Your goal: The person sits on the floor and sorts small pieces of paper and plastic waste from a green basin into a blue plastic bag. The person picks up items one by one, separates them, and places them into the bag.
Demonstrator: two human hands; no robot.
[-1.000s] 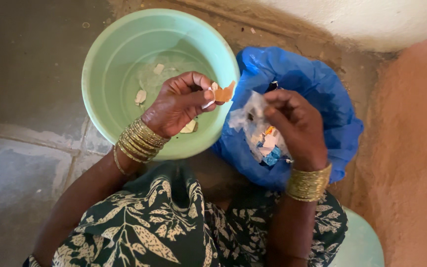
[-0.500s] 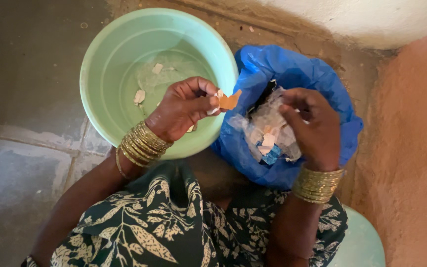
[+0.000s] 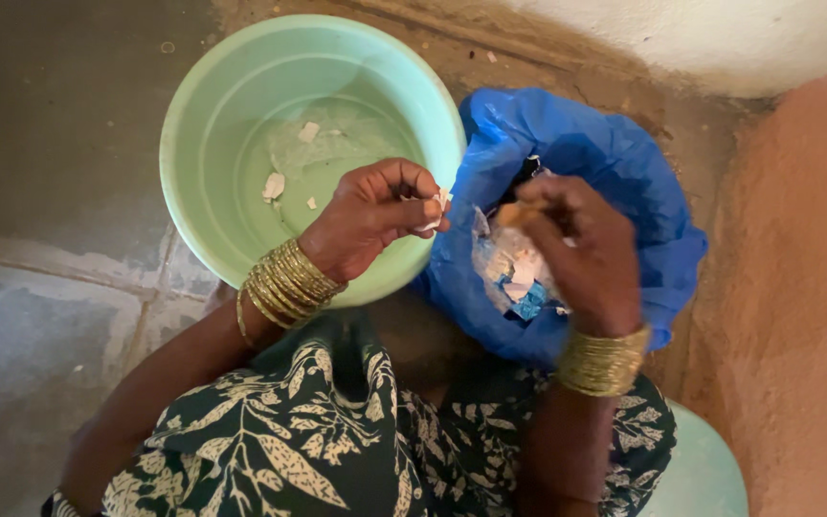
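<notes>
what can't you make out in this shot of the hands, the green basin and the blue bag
Head view only:
- Right hand: blurred by motion; the orange scrap at its fingertips is a smear, its grip unclear.
- Left hand: pinches small white scraps, too small to identify.
- Blue bag: most of its contents are hidden under the right hand.
- Green basin: near floor covered by the left hand.
- Pale green object: cut off by the bottom edge.

Single head view. Camera looked steeply down from above the lap, close in. Basin (image 3: 232,86) filled the upper left, bag (image 3: 614,153) the centre right; wall ran along the top right edge.
</notes>
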